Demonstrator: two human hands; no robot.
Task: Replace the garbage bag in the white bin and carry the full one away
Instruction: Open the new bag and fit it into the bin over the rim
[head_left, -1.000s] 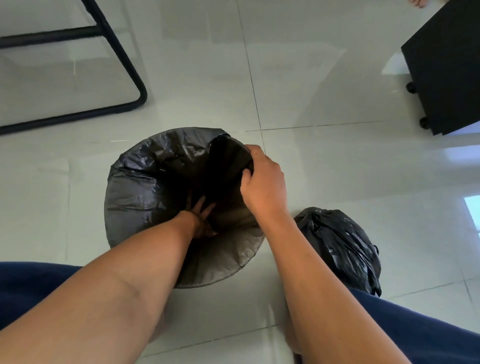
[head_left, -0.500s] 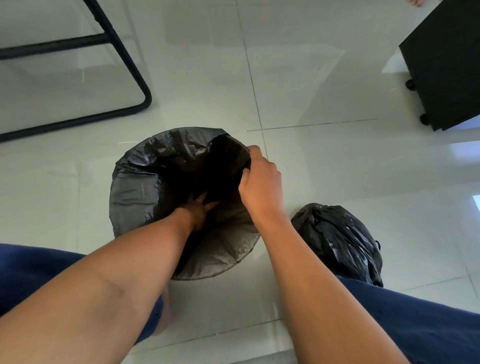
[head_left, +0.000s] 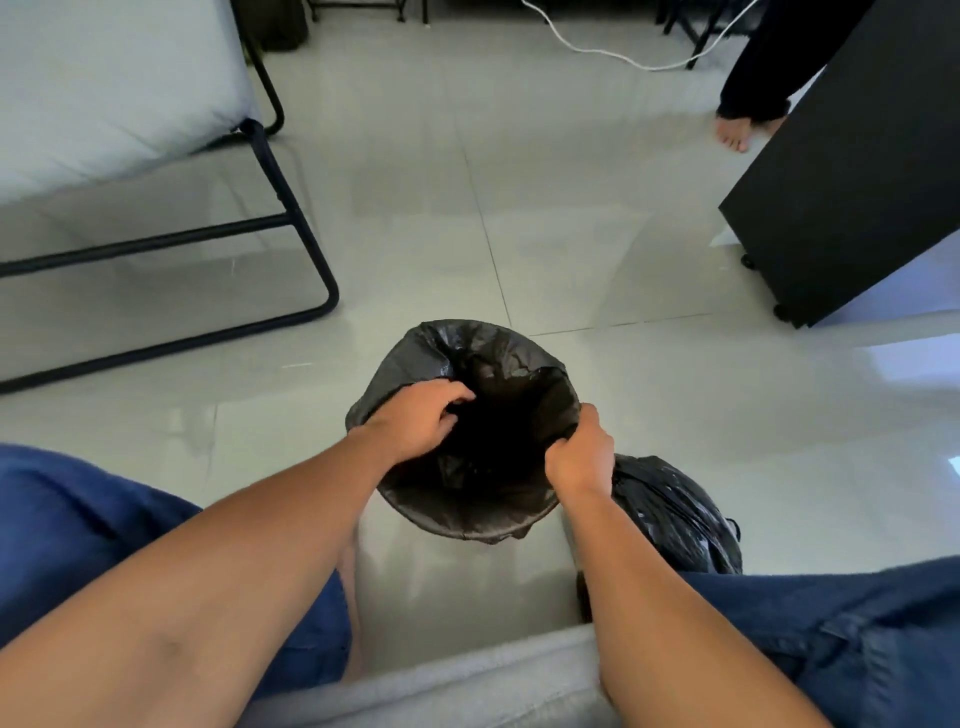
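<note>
Black plastic lined the bin: a fresh bag was pulled over its rim and covered it so fully that none of the bin's own surface showed. It stood on the pale tiled floor between the person's knees. The left hand rested on the near-left side of the rim, fingers curled over the edge into the dark opening and pinching the plastic. The right hand was closed on the bag at the right side of the rim, gripping a fold there. Just beside that wrist, to the right and touching the blue trouser leg, sat the full bag, bunched shut at its top and lying on the floor. A black-framed seat with a pale cushion stood off to the left, a black cabinet on small wheels to the right, and a white cable trailed across the far tiles.
</note>
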